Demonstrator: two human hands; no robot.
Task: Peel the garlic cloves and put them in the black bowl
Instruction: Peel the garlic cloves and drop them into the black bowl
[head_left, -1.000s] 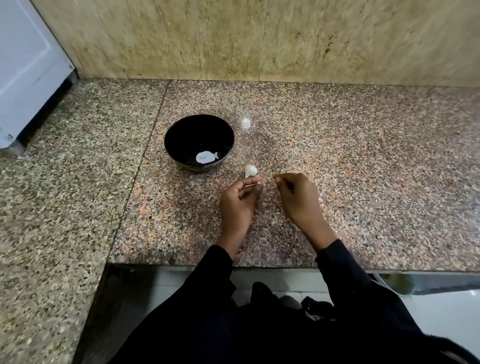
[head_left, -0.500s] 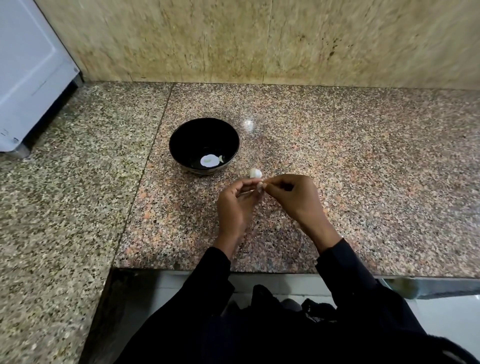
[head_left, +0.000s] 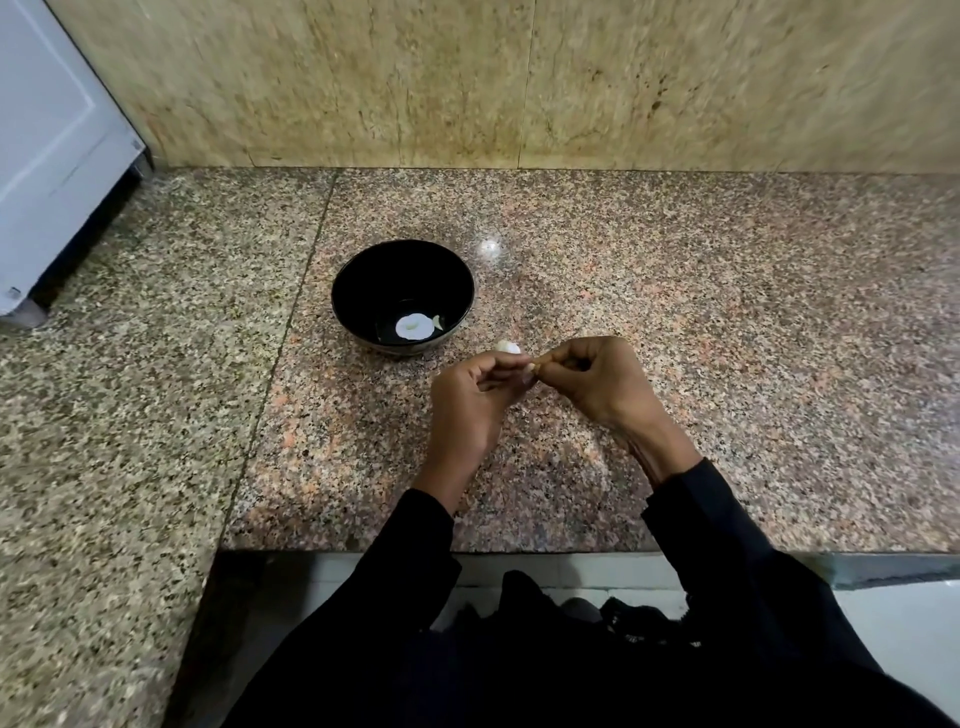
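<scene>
- Garlic clove (head_left: 529, 368) is sitting between the fingertips of both hands, held just above the counter (head_left: 727, 338) and only partly showing; whether its skin is already off cannot be told.
- Left hand (head_left: 475, 402) is curling its fingers round the clove and pinching it from below.
- Right hand (head_left: 605, 382) is pinching at the clove's near end with thumb and forefinger, fingers curled, apparently pulling at the skin.
- Change noted: one second ago the two hands were standing slightly apart with a thin strip stretched between them; now the fingertips are meeting again on the clove. Judgement: one pull of skin is finished and a fresh grip is being taken, so peeling is continuing.
- Second clove (head_left: 508, 346) is lying on the counter just beyond the fingertips, between them and the bowl, in the same spot as before and apparently waiting its turn.
- Black bowl (head_left: 363, 275) is standing upright, near the hands and to their left, not touching them. One small pale piece (head_left: 439, 322) is lying inside beside a round white mark (head_left: 414, 327) on the bottom; it is likely a peeled clove, though too small to confirm.
- Progress judgement: the task is looking early to midway, with the held clove not yet ready to drop.
- Surroundings: a beige stone wall (head_left: 519, 78) is backing the counter, and a white appliance (head_left: 47, 130) is standing at far left.
</scene>
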